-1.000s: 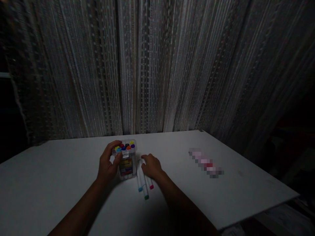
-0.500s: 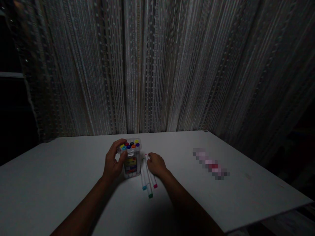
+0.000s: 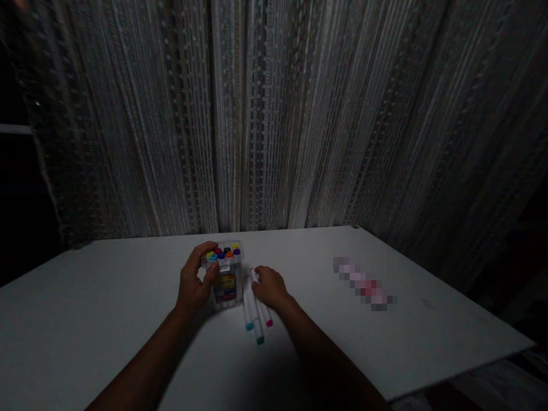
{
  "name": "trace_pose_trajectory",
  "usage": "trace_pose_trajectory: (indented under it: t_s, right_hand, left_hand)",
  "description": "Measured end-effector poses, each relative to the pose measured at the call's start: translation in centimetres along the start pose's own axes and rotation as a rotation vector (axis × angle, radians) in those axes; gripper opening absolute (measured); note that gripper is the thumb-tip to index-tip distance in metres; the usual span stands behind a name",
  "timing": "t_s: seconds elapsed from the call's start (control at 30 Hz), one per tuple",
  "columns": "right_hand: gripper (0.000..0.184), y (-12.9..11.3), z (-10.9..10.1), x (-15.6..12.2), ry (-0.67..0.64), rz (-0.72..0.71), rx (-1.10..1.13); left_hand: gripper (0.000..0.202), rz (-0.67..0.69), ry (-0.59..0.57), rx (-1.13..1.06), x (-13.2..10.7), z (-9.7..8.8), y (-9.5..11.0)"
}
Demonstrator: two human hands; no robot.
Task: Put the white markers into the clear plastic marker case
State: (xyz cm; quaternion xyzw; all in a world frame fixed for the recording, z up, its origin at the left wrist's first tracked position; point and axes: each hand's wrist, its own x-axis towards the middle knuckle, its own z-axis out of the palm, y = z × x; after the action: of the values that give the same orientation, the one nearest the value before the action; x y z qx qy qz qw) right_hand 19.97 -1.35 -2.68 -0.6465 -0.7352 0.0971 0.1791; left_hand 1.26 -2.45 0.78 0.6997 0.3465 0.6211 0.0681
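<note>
A clear plastic marker box (image 3: 225, 282) stands upright on the white table (image 3: 107, 319), packed with markers whose coloured caps show at the top. My left hand (image 3: 193, 284) is wrapped round the box's left side, thumb and fingers near its rim. Three loose white markers (image 3: 254, 311) lie side by side just right of the box, with blue, teal and pink ends pointing toward me. My right hand (image 3: 269, 287) rests on their far ends, fingers curled over the pink-tipped one.
A heavy striped curtain (image 3: 274, 114) hangs right behind the table. A pixelated pinkish object (image 3: 363, 283) lies on the table to the right. The table's right edge (image 3: 462, 368) drops off into dark space. The room is dim.
The right hand's fingers have shifted slightly along the loose markers' far ends, and the view has drifted a little. The left hand keeps its hold on the box.
</note>
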Motion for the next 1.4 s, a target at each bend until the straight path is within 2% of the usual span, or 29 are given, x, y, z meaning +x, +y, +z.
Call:
trace_pose_trajectory:
  t_s: [0.43,0.83,1.17,1.4]
  right_hand:
    - [0.033,0.21,0.29,0.04,0.028,-0.019,-0.008]
    - [0.033,-0.13,-0.17,-0.24,0.004,-0.008,-0.01]
    - [0.025,-0.12,-0.15,-0.05,0.003,-0.006,-0.035]
    - [0.031,-0.34,-0.32,-0.14,-0.006,0.025,0.001]
  left_hand:
    - [0.035,-0.011,-0.008,-0.002,-0.02,-0.01,-0.02]
    - [0.035,-0.01,0.002,-0.008,-0.02,0.09,-0.09]
    - [0.036,-0.025,0.007,-0.021,-0.02,0.22,0.13]
    - [0.032,-0.018,0.033,-0.055,-0.1,0.37,-0.1]
